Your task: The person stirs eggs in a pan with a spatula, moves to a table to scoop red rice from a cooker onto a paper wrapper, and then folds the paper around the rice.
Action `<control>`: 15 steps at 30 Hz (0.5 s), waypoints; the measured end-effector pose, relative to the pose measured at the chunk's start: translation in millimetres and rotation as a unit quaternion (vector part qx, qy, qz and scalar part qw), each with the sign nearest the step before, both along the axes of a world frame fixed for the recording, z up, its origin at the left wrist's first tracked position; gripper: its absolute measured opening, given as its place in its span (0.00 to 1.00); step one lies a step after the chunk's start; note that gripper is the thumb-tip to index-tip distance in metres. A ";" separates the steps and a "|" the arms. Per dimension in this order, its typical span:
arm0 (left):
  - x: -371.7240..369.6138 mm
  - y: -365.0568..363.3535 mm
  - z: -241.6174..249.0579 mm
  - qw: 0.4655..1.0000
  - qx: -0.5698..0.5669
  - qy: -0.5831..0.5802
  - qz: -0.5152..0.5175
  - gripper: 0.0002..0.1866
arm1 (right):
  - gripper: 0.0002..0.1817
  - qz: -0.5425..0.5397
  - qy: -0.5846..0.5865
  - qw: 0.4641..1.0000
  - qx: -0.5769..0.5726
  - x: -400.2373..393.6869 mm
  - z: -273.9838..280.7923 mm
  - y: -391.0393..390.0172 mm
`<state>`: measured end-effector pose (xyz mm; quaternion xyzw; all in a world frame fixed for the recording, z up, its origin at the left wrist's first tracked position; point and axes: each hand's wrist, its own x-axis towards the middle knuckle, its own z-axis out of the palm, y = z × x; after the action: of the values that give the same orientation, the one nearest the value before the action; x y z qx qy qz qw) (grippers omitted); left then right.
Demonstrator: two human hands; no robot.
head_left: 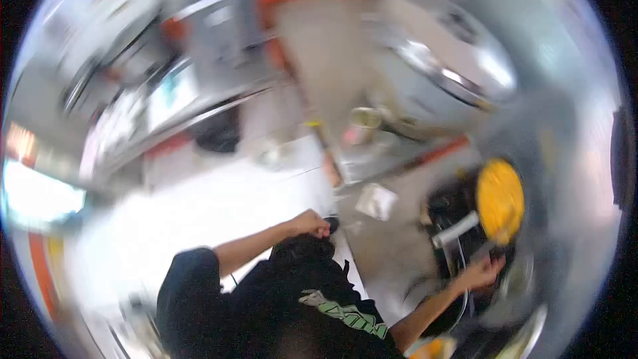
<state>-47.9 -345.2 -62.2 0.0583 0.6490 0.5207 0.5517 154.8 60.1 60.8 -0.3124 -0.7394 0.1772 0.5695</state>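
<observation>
My left hand (311, 223) is closed in a fist in front of my dark shirt, against a small dark object (332, 225) at the edge of the grey counter (379, 246). Over on the right, my right hand (483, 272) has its fingers pinched together, just below a round yellow thing (500, 199) with a blurred surface. A greyish streak lies between those fingers and the yellow round. Motion blur keeps me from telling what either hand grips. Beside the yellow round, a pale handle-like bar (457, 229) crosses dark cookware (452, 206).
Behind the counter stands a large lidded metal vessel (432, 66). A small cup-like container (365, 119) sits in front of it, and a white square (377, 201) lies on the counter. Another worktop (193, 119) with items runs at the left. Orange food (432, 348) shows at the bottom.
</observation>
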 end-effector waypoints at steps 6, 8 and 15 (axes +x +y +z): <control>114.6 -210.3 -125.2 0.889 -0.301 0.173 0.299 0.47 | 0.24 0.136 0.050 0.989 -0.037 -97.1 39.9 -119.6; 207.8 -268.6 -182.6 0.824 -0.365 0.024 0.433 0.46 | 0.23 0.309 0.059 0.939 -0.138 -117.7 46.2 -176.0; 408.2 -333.9 -259.1 0.667 -0.152 -0.375 0.626 0.26 | 0.17 0.702 -0.096 0.674 -0.207 -196.0 6.1 -407.0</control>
<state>360.3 -679.0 -321.2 -0.6464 0.3410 0.6159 0.2941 -41.3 -346.9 66.9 0.1732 -0.7359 0.6427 0.1239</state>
